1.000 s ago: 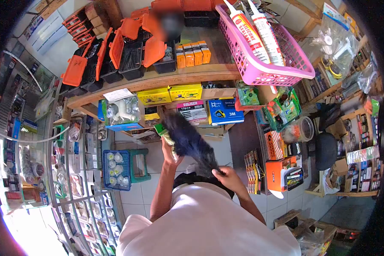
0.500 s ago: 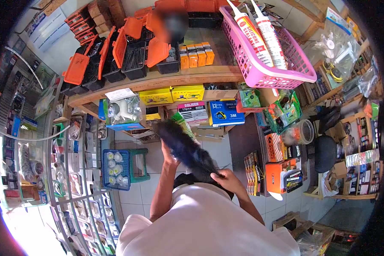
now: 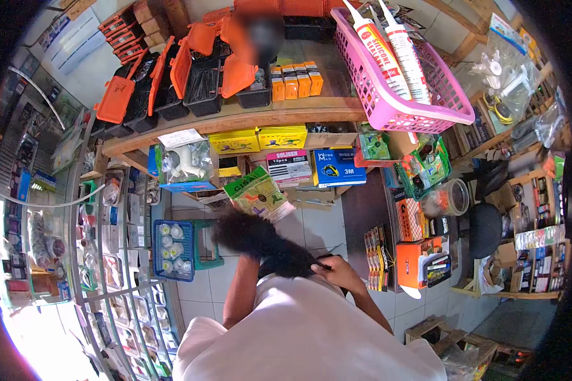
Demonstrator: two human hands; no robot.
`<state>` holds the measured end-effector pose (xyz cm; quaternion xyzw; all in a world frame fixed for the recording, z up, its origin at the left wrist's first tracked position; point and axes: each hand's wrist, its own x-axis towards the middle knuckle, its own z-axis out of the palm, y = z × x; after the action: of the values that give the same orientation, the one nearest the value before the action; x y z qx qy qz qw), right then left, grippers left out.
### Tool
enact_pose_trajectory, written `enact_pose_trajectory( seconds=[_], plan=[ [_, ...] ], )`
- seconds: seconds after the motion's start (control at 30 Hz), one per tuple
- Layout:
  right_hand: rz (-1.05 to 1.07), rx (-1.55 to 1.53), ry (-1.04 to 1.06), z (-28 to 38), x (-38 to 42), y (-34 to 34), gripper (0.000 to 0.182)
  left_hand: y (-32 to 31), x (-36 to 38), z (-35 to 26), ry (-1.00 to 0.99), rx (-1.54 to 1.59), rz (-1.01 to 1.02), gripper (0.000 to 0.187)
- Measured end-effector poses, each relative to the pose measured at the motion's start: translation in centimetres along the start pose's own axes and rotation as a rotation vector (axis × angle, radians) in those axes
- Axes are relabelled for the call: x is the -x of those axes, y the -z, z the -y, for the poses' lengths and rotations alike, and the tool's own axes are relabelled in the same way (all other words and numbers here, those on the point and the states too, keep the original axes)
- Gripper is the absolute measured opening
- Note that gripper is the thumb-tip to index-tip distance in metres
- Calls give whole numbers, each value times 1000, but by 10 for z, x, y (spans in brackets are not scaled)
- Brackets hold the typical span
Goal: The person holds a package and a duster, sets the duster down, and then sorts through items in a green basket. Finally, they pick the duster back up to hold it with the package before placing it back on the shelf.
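Duster masking left hand, green packet just beyond
Long axis slants up-left from gripping right hand; left grip hidden, cannot tell

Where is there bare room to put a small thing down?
On the upper shelf, a narrow patch between the orange boxes and the pink basket; also floor tiles between the packet and brown counter. The shelf's left is crowded with open black boxes.

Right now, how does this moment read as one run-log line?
right hand: holds black duster | left forearm: visible, its hand hidden behind duster | green packet: beyond duster, front showing
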<state>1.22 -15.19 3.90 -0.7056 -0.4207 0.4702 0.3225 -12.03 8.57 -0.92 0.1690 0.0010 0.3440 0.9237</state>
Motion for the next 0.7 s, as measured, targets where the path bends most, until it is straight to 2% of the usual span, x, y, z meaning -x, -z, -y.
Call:
enact_pose_trajectory(
  seconds=[0.03, 0.07, 0.13, 0.17, 0.27, 0.33, 0.43, 0.53, 0.57, 0.6, 0.7],
  plan=[
    [-14, 125, 16, -1, 0, 1, 38, -2, -2, -1, -7, 19, -9, 56],
    [-14, 126, 16, 0, 0, -1, 38, -4, -3, -2, -16, 38, -20, 57],
    [-45, -103, -27, 4, 1, -5, 38, -7, -2, -3, -38, 76, -45, 59],
    [-45, -101, -26, 3, 1, -2, 38, -9, -3, -3, -49, 95, -56, 59],
    [69, 51, -35, 3, 0, 4, 39, -11, -6, -3, -71, 153, -85, 62],
    [-86, 38, -38, 7, 2, 2, 41, -12, -6, -4, -87, 190, -107, 64],
    [-46, -26, 58, 11, 5, 3, 40, -15, -6, -4, -110, 248, -139, 67],
    [-166, -54, 19, -3, 3, -3, 42, -19, -5, -7, -138, 303, -173, 69],
    [-164, -54, 19, -9, 3, -4, 42, -20, -4, -8, -149, 321, -185, 70],
    [-143, -55, -5, -15, 2, -5, 41, -24, -1, -10, -52, 264, -143, 73],
    [-136, -65, -11, -23, 5, -2, 41, -23, -2, -11, -70, 291, -192, 71]
  ],
)
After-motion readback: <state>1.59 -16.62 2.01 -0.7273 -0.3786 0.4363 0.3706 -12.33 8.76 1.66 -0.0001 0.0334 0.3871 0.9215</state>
